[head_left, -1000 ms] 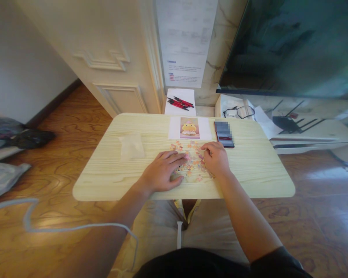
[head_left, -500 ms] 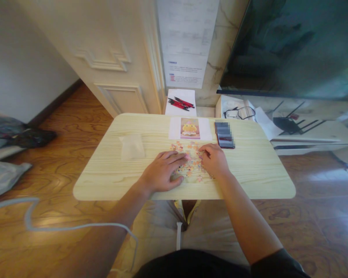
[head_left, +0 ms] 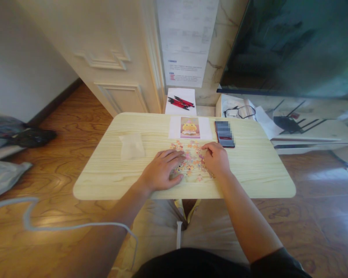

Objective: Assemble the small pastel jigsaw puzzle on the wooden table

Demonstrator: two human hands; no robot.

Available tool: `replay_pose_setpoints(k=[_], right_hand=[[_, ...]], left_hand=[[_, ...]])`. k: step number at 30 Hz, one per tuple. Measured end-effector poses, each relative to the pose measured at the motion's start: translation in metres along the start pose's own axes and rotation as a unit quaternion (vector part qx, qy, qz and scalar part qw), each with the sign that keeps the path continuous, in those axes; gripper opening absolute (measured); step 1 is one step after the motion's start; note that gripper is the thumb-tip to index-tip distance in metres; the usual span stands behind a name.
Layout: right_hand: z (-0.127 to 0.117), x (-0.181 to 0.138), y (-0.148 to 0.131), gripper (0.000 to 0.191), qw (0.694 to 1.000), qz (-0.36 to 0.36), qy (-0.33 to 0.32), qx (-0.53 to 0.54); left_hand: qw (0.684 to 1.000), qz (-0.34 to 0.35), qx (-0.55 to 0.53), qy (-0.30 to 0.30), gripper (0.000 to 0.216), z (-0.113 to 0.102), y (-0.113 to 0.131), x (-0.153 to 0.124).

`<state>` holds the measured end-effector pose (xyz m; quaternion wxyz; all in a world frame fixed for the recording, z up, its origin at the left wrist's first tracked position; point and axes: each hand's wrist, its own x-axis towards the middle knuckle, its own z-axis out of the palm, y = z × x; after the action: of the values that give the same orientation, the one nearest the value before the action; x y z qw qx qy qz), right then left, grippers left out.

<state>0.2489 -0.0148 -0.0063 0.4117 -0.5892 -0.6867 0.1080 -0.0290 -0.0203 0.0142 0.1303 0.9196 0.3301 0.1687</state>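
Observation:
Small puzzle pieces (head_left: 190, 162) in pink, orange and yellow lie in a loose spread on the pale wooden table (head_left: 98, 170). My left hand (head_left: 164, 170) rests flat at the left side of the spread, its fingers stretched over some pieces and its thumb apart. At the right side is my right hand (head_left: 217, 159), fingers curled in with the index fingertip at the pieces. What those fingers hold, if anything, is hidden. Just beyond the pieces lies a white sheet with a printed picture (head_left: 190, 128) of a yellow cartoon figure.
A phone (head_left: 224, 134) lies right of the picture sheet. A translucent bag (head_left: 132, 146) is on the table's left part. Behind the table, red pens (head_left: 181, 103) sit on white paper, near a white box (head_left: 234, 102) with a black cable. A grey cable (head_left: 84, 226) crosses my left forearm.
My right hand has shifted slightly right, baring more pieces beside it. The left hand has drawn back a touch to the left and still lies on the pieces.

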Motion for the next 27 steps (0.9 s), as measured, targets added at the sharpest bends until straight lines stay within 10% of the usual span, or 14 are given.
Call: replay_pose_setpoints(k=[20, 27], right_hand=[[-0.002, 0.0, 0.002, 0.029, 0.999, 0.007, 0.021, -0.044], [-0.005, -0.002, -0.013, 0.026, 0.99, -0.107, -0.057, -0.077]], left_hand=[[1.0, -0.005, -0.001, 0.014, 0.061, 0.0, 0.0, 0.0], [1.0, -0.012, -0.014, 0.016, 0.062, 0.0, 0.002, 0.0]])
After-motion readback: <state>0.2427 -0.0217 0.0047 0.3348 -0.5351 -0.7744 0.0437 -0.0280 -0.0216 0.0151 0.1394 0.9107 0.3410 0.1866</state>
